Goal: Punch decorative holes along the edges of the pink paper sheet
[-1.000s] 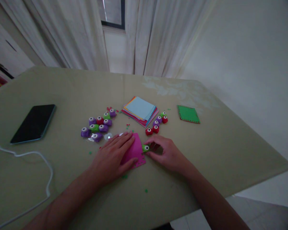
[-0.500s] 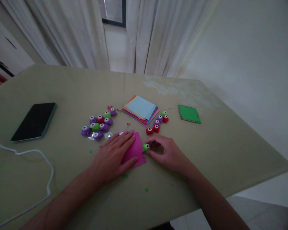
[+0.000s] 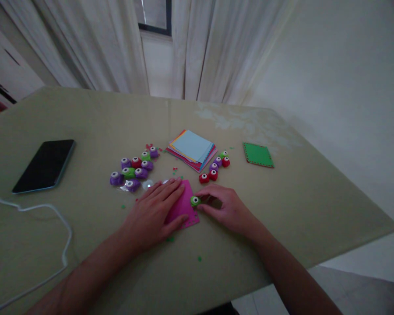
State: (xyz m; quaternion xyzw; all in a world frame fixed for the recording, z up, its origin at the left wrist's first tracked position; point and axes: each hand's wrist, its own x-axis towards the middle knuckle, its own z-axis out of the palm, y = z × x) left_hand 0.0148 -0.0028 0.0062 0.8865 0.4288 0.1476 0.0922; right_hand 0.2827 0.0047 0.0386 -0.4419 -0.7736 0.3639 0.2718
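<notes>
While the left hand (image 3: 154,210) is lying flat with fingers spread, pressing down on the pink paper square (image 3: 183,206), the right hand (image 3: 225,208) is pinching a small green punch (image 3: 195,201) between thumb and fingers at that sheet's right edge. What matters most is how the punch is sitting against the paper: it is lying to the left of the right hand's palm, at the fingertips, touching or just overlapping the paper's right border, so the right hand is the nearer one and the left is merely holding the sheet down from the other side. The paper is resting near the front middle of the tan surface (image 3: 282,210), turned so that one corner is pointing away from the person. Along its right edge a row of tiny holes seems to be showing, though the dim light is making them hard to read. The punch is looking rounded and bright green, with a white button bearing a dark mark on top, facing upward.
</notes>
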